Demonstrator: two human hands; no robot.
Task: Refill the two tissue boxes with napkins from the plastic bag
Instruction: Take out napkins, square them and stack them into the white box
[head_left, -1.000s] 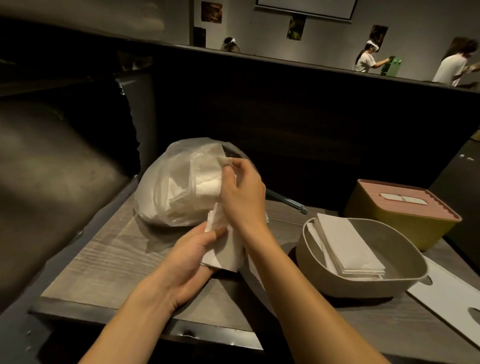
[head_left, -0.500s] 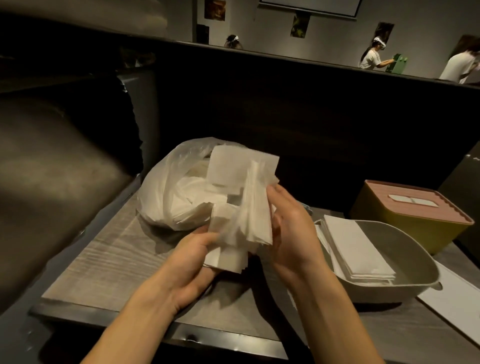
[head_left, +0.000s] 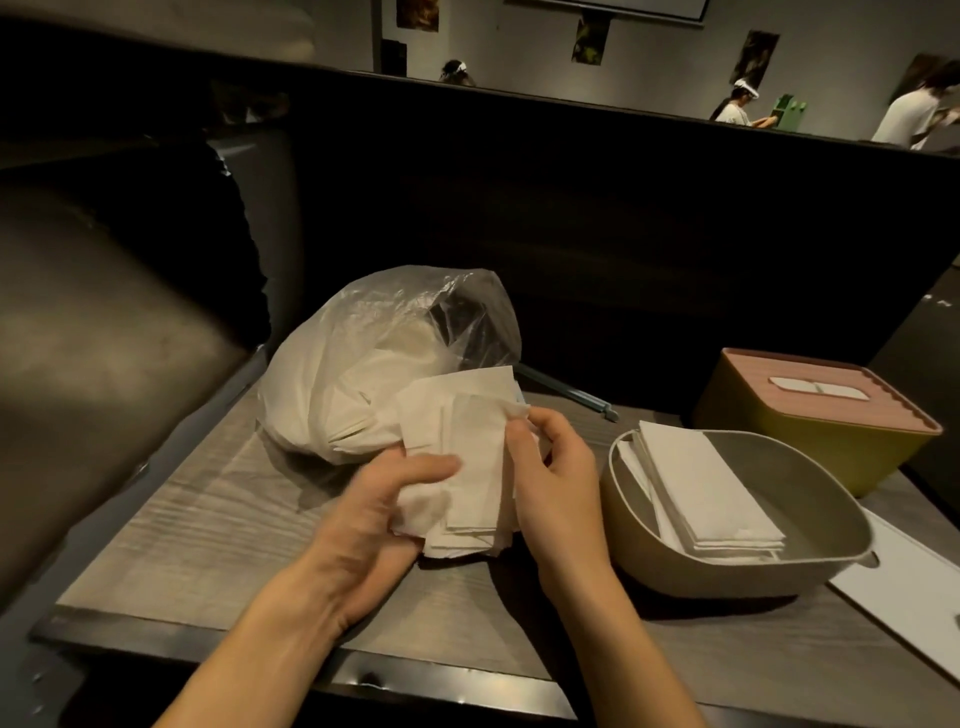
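Head view shows my left hand and right hand with fingers clamped on a wad of napkins just before the bag, the open box right of my fingers part-filled, the lidded box beyond looking done.

White napkins bunched above table, between plastic bag and open box.

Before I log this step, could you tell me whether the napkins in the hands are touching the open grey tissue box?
Apart. The head view shows the right hand and bare table between the napkins and the open grey tissue box.
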